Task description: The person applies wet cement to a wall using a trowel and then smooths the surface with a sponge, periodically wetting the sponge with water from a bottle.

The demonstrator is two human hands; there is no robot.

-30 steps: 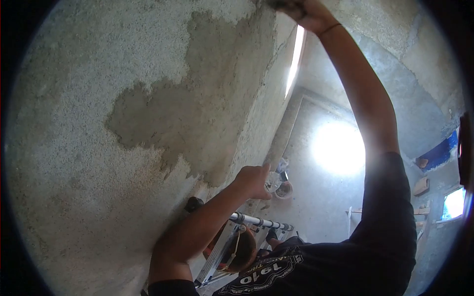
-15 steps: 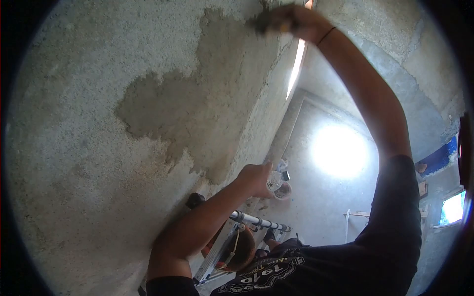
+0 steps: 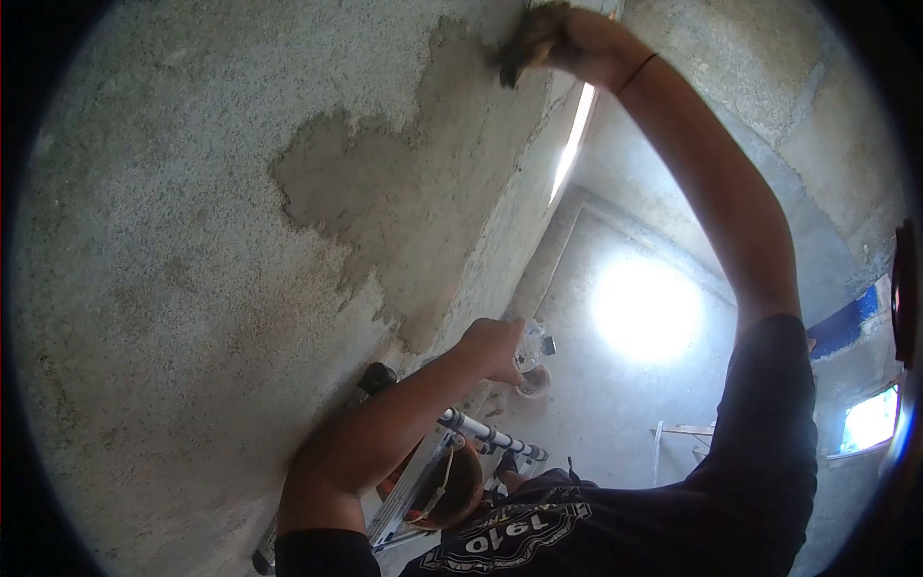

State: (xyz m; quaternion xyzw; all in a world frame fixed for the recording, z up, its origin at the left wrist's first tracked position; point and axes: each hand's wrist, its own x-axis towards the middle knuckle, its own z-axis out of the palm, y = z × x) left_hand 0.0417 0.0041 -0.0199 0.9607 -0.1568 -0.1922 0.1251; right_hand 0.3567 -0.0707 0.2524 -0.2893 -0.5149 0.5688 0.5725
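Observation:
High on the rough cement wall, my right hand is closed around a dark, sponge-like pad, pressed at or close to the surface. Its exact kind is blurred. Below it spreads a darker, wet-looking patch with ragged edges. My left hand is lower, beside the wall, with its fingers wrapped round a clear plastic container. Part of that container is hidden by the fingers.
An aluminium ladder stands below me, with a bucket at it. Another round container is on the floor below. A narrow bright opening runs beside the wall; a small window is at right.
My right hand and the dark pad have shifted slightly along the upper wall, and the pad has tilted. My left hand keeps its hold on the clear container. The view has turned slightly.

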